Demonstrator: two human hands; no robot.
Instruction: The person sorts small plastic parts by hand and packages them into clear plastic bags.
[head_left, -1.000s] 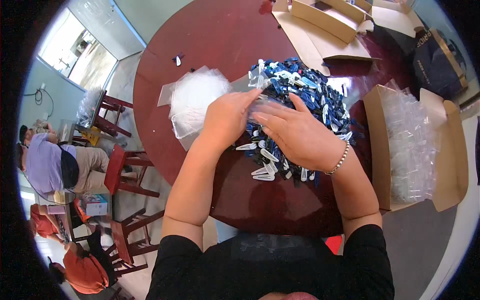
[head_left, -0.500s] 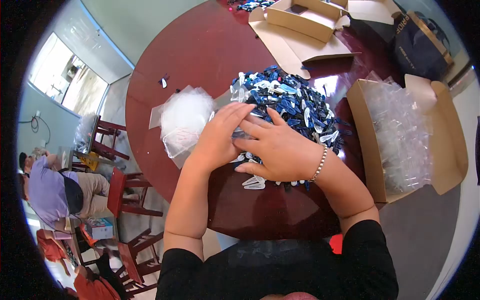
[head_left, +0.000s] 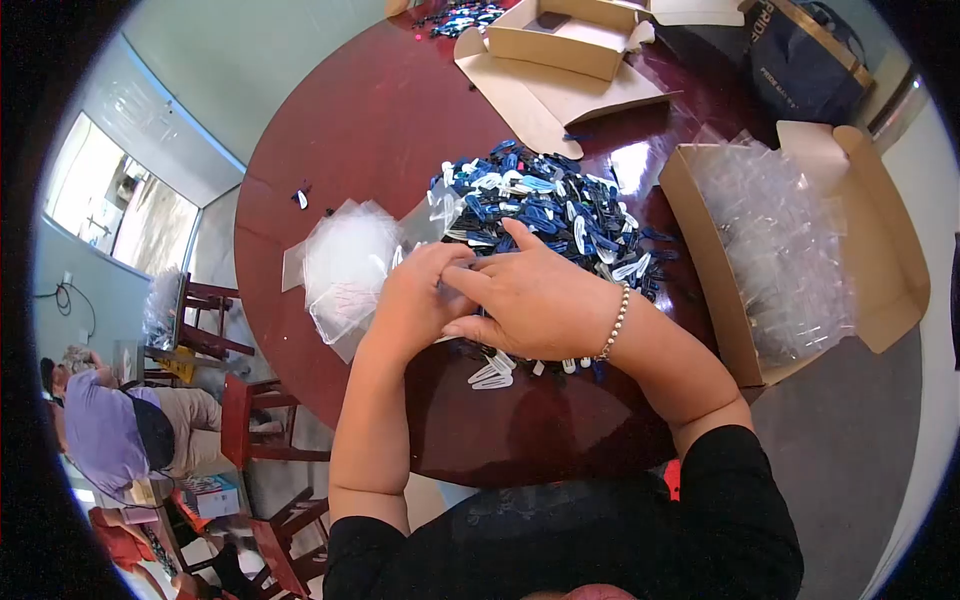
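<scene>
I have the left hand (head_left: 405, 308) and right hand (head_left: 535, 302) meeting, fingers bent inward; their backs hide the gap, so I can't tell whether they grasp anything. The heaped hair clips (head_left: 545, 205) lie just beyond the fingers, the clear plastic sleeves (head_left: 348, 250) just left. I'd pinch lightly, wrists raised clear of the white clips (head_left: 492, 373) on the near side.

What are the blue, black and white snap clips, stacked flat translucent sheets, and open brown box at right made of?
Blue, black and white snap clips: likely painted metal, glossy; thin, cut-out shapes, though plastic isn't ruled out.
Stacked flat translucent sheets: probably plastic film, smooth-looking; see-through edges overlap.
Open brown box at right: apparently cardboard, matte; plain tan flaps fold out.
</scene>
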